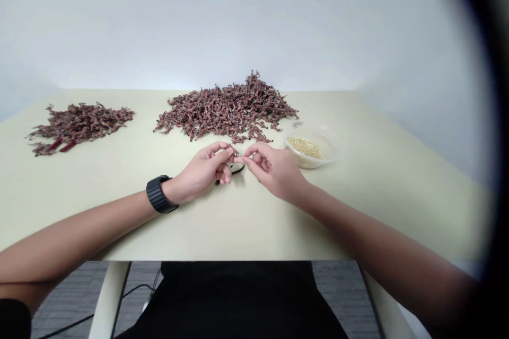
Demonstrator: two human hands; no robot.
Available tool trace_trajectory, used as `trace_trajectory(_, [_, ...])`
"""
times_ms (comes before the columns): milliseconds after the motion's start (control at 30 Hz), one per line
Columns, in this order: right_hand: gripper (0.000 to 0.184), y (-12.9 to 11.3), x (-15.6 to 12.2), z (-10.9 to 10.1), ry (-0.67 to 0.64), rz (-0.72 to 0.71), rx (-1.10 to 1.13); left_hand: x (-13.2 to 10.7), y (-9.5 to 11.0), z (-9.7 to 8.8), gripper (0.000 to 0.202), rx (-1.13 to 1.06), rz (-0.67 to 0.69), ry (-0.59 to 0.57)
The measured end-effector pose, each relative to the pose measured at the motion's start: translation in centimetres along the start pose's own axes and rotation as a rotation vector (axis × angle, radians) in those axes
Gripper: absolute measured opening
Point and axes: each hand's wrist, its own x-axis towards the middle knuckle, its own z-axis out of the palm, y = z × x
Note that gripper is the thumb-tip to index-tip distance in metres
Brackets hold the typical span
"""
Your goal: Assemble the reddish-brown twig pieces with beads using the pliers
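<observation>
My left hand (207, 168), with a black band on its wrist, pinches a small brown piece (229, 149) between thumb and fingers. The piece resembles those in the large brown pile (230, 108) just behind it. Close on the right, my right hand (274, 167) is closed in a pinch, its fingertips nearly meeting those of the left. What it pinches, if anything, is too small to tell. Below the fingers a thin, dark, curved object (238, 170) lies on the table, partly hidden by my left hand.
A clear plastic bowl (329, 156) with small gold-coloured bits stands just beyond my right hand. At the left is a smaller brown pile (81, 122), with dark red, handle-like parts (68, 145) at its front. The pale table (238, 233) meets a white wall behind.
</observation>
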Motion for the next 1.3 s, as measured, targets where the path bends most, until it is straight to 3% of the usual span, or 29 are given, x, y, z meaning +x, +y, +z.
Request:
trace_trajectory(167, [0.014,0.0,-0.2,0.1,0.027,-0.105,-0.111,0.0,-0.1,0.0,0.024,-0.004,-0.033,-0.005])
trace_trajectory(267, [0.011,-0.1,-0.1,-0.1,0.030,-0.023,-0.034,0.1,0.0,-0.1,0.025,0.046,0.018,0.043])
trace_trajectory(400, [0.012,-0.1,0.2,-0.4,-0.061,0.099,0.072,0.3,0.1,-0.3,0.026,0.133,0.165,0.111])
trace_trajectory(533, [0.011,0.0,0.1,-0.3,-0.159,0.156,0.181,0.1,0.0,-0.3,0.030,0.222,0.241,0.074])
trace_trajectory(767, [0.012,0.0,0.1,-0.2,-0.183,0.177,0.246,-0.6,-0.5,0.2,0.027,0.364,0.309,0.013])
trace_trajectory(967, [0.012,-0.3,0.2,-0.4,-0.152,0.238,0.269,-0.4,-0.5,0.0,0.029,0.349,0.307,0.025])
trace_trajectory(1133, [0.007,-0.7,0.3,-0.8,-0.044,0.238,0.218,-0.2,-0.6,-0.1,0.030,0.324,0.249,0.036])
trace_trajectory(1300, [0.010,-0.9,0.2,-0.9,-0.083,0.257,0.266,-0.7,-0.9,0.2,0.027,0.434,0.221,-0.027])
